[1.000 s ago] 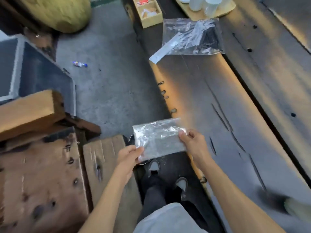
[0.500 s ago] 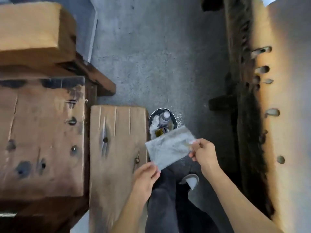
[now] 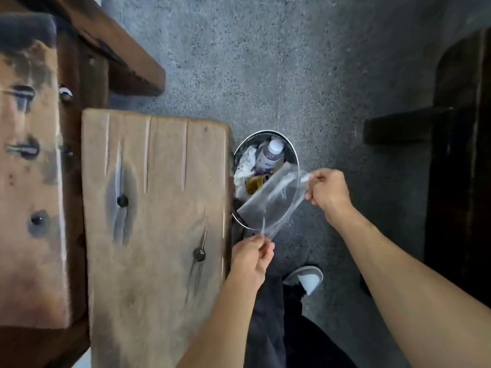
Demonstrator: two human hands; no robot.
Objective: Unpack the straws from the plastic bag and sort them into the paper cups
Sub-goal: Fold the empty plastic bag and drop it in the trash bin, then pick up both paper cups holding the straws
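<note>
A clear, flat plastic bag point(image 3: 271, 200) hangs stretched between my two hands, right over a round metal bin point(image 3: 240, 148) on the floor. My left hand point(image 3: 252, 254) pinches the bag's lower corner. My right hand point(image 3: 328, 191) pinches its upper right corner. The bag looks see-through, with no straws visible inside. No paper cups or straws are in view.
The bin holds a plastic bottle point(image 3: 268, 155), crumpled white paper point(image 3: 245, 164) and a yellowish can point(image 3: 255, 183). A wooden bench point(image 3: 154, 221) stands directly left of the bin. A dark wooden table leg point(image 3: 457, 155) is at the right. My shoe point(image 3: 305, 278) rests on the grey concrete floor.
The view has swung down from the tabletop to the floor. Both hands have carried the clear bag over the open bin, which now looks nearer and larger.
</note>
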